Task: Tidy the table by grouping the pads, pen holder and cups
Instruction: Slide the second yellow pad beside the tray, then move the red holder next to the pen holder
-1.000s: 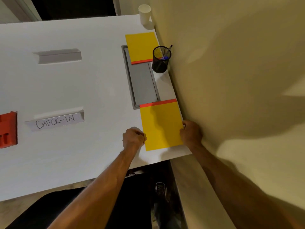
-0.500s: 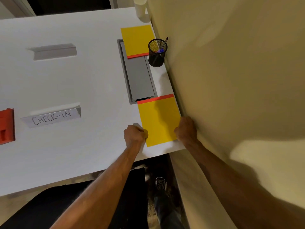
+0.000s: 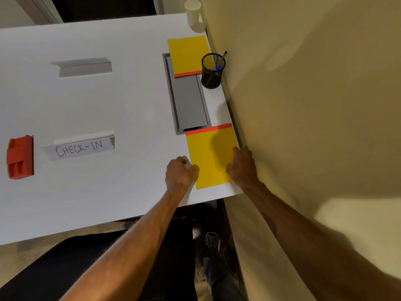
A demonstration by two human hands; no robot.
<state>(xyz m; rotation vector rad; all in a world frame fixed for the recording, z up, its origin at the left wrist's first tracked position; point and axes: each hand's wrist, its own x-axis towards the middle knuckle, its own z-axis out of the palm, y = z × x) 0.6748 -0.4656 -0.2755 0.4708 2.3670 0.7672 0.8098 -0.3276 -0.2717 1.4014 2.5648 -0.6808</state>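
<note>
A yellow pad with a red top strip, the near pad [image 3: 209,156], lies at the table's near right corner. My left hand [image 3: 179,172] grips its left edge and my right hand [image 3: 242,166] grips its right edge. A second yellow pad [image 3: 187,54] lies farther back, partly over a grey hatch. Beside it stands a black mesh pen holder [image 3: 212,71] with a pen in it. A white paper cup [image 3: 192,13] stands at the far right corner by the wall.
The white table [image 3: 108,105] meets a beige wall [image 3: 303,105] on the right. A grey cable hatch [image 3: 188,103] sits between the pads. Two folded name cards, one reading CHECK-IN [image 3: 79,147], and an orange block [image 3: 20,157] lie to the left.
My right hand has slid from the near pad's right edge onto its surface. The pad has stayed roughly where it was; the view has shifted a little.
</note>
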